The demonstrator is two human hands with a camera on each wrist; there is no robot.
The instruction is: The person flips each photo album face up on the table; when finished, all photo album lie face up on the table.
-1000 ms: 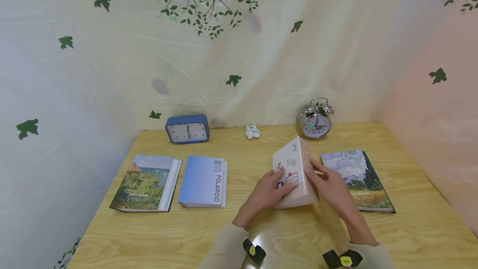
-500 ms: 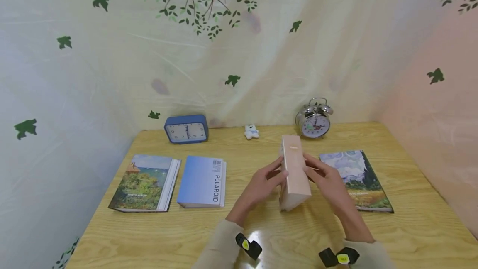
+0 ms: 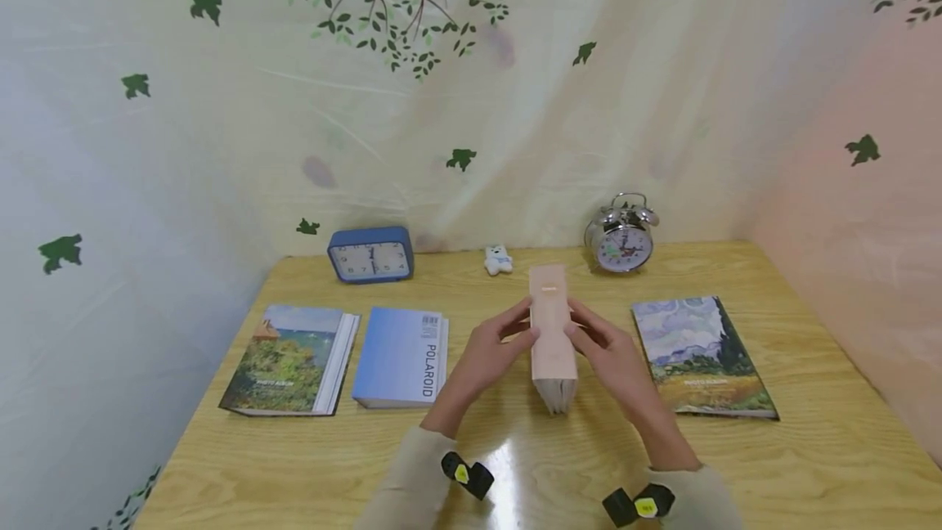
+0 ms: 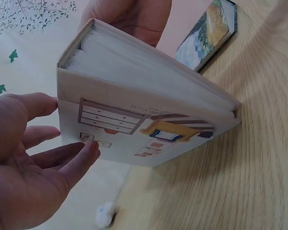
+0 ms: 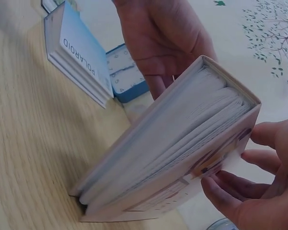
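Note:
A thick photo album with a pale pink spine stands upright on its opening edges, spine facing up. Furniture drawings decorate its white cover in the left wrist view. My left hand holds one cover, with the thumb near the spine and the fingertips farther along. On the opposite cover my right hand grips in the same way, so the album is held between both hands. Its page block shows between the covers in the right wrist view, and the lower edges meet the wooden table.
To the left lie a blue POLAROID album and a landscape-covered album. Another painted album lies to the right. Along the back stand a blue clock, a small white bear and a silver alarm clock.
The album has turned from showing its white cover to standing spine up, then shifted left toward the middle. Both hands have moved left with it.

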